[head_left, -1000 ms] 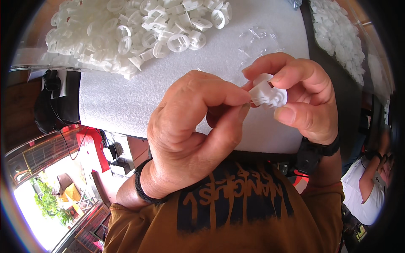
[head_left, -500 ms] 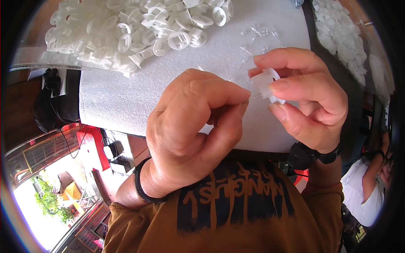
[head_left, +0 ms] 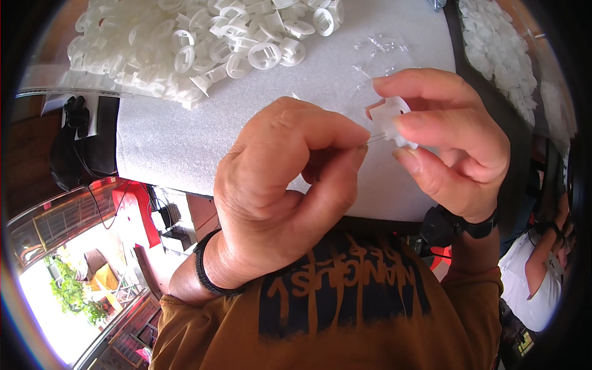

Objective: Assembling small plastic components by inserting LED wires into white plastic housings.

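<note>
My right hand [head_left: 447, 132] pinches a small white plastic part [head_left: 388, 118] between thumb and fingers above the pale foam sheet [head_left: 166, 142]. My left hand [head_left: 290, 179] is closed, thumb and forefinger pinching the end of thin wire leads [head_left: 375, 137]. These leads run to the lower left edge of the white part; whether they sit inside it I cannot tell. What else lies within the left fingers is hidden. Beyond the right hand, several small clear pieces with thin wire leads [head_left: 382, 43] are scattered on the foam.
A big heap of white plastic parts [head_left: 154, 49] covers the far left of the foam. Another pile of white parts [head_left: 496, 52] lies at the far right. Black cables and a black device [head_left: 75, 117] are at the left edge. A person in white [head_left: 530, 277] is at the right.
Both hands stay almost in place, the left shifting very slightly right. The white part tilts a little in the right fingers. The person at the right moves an arm slightly.
</note>
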`<control>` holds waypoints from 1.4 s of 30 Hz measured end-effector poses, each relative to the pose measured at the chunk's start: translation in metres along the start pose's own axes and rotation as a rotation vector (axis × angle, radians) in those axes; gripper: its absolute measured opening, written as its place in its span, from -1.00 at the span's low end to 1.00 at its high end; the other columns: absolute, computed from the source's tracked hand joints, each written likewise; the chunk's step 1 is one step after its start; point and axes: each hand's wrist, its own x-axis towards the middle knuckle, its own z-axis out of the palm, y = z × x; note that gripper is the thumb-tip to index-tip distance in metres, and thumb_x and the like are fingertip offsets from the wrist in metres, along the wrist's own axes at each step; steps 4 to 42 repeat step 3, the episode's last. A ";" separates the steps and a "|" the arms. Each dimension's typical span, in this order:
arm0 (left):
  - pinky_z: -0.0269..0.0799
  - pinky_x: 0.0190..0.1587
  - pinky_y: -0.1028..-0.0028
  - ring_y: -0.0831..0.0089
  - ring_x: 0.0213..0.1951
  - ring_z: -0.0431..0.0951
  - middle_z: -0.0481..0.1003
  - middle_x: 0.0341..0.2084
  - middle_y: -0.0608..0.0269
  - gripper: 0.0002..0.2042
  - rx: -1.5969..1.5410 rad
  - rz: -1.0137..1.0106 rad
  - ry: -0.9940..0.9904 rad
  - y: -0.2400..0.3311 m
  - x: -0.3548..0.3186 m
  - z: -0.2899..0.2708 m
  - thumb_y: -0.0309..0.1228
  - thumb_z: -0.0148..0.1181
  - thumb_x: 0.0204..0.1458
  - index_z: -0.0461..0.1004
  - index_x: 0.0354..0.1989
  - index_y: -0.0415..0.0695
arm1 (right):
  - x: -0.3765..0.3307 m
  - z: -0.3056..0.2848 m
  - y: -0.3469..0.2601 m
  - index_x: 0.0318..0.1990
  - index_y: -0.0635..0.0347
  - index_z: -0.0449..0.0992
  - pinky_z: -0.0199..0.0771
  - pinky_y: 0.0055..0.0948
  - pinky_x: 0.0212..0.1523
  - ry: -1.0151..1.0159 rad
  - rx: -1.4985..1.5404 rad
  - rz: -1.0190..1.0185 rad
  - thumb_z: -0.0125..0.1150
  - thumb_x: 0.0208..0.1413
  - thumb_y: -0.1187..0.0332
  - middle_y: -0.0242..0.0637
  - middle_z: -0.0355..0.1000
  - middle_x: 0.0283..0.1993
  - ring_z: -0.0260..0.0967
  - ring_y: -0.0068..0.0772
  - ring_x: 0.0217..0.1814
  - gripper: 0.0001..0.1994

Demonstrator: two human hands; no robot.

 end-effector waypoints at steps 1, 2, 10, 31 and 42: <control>0.23 -0.40 0.69 0.69 -0.45 0.30 0.34 -0.38 0.30 -0.82 0.001 -0.001 0.002 0.001 0.000 0.000 -0.71 0.07 -0.05 0.37 -0.27 -0.24 | 0.001 -0.002 0.001 -0.04 0.24 0.37 0.29 -0.22 0.09 -0.038 -0.066 -0.033 0.01 -0.08 0.72 0.15 0.14 0.12 0.24 -0.09 0.11 -0.61; 0.23 -0.40 0.69 0.69 -0.45 0.31 0.34 -0.37 0.29 -0.82 -0.007 -0.018 0.005 0.001 -0.001 0.001 -0.70 0.08 -0.05 0.37 -0.26 -0.24 | 0.002 -0.002 0.001 -0.03 0.22 0.37 0.28 -0.21 0.09 -0.075 -0.132 -0.065 0.02 -0.08 0.72 0.15 0.13 0.13 0.24 -0.07 0.11 -0.60; 0.23 -0.40 0.69 0.69 -0.44 0.32 0.34 -0.37 0.29 -0.83 -0.015 -0.032 0.006 0.002 -0.001 0.002 -0.70 0.09 -0.05 0.38 -0.26 -0.23 | 0.002 0.000 0.003 -0.03 0.19 0.37 0.27 -0.19 0.09 -0.076 -0.140 -0.100 0.02 -0.06 0.70 0.14 0.10 0.15 0.25 -0.04 0.10 -0.61; 0.23 -0.40 0.69 0.69 -0.44 0.32 0.34 -0.37 0.29 -0.83 -0.015 -0.032 0.006 0.002 -0.001 0.002 -0.70 0.09 -0.05 0.38 -0.26 -0.23 | 0.002 0.000 0.003 -0.03 0.19 0.37 0.27 -0.19 0.09 -0.076 -0.140 -0.100 0.02 -0.06 0.70 0.14 0.10 0.15 0.25 -0.04 0.10 -0.61; 0.23 -0.40 0.69 0.69 -0.44 0.32 0.34 -0.37 0.29 -0.83 -0.015 -0.032 0.006 0.002 -0.001 0.002 -0.70 0.09 -0.05 0.38 -0.26 -0.23 | 0.002 0.000 0.003 -0.03 0.19 0.37 0.27 -0.19 0.09 -0.076 -0.140 -0.100 0.02 -0.06 0.70 0.14 0.10 0.15 0.25 -0.04 0.10 -0.61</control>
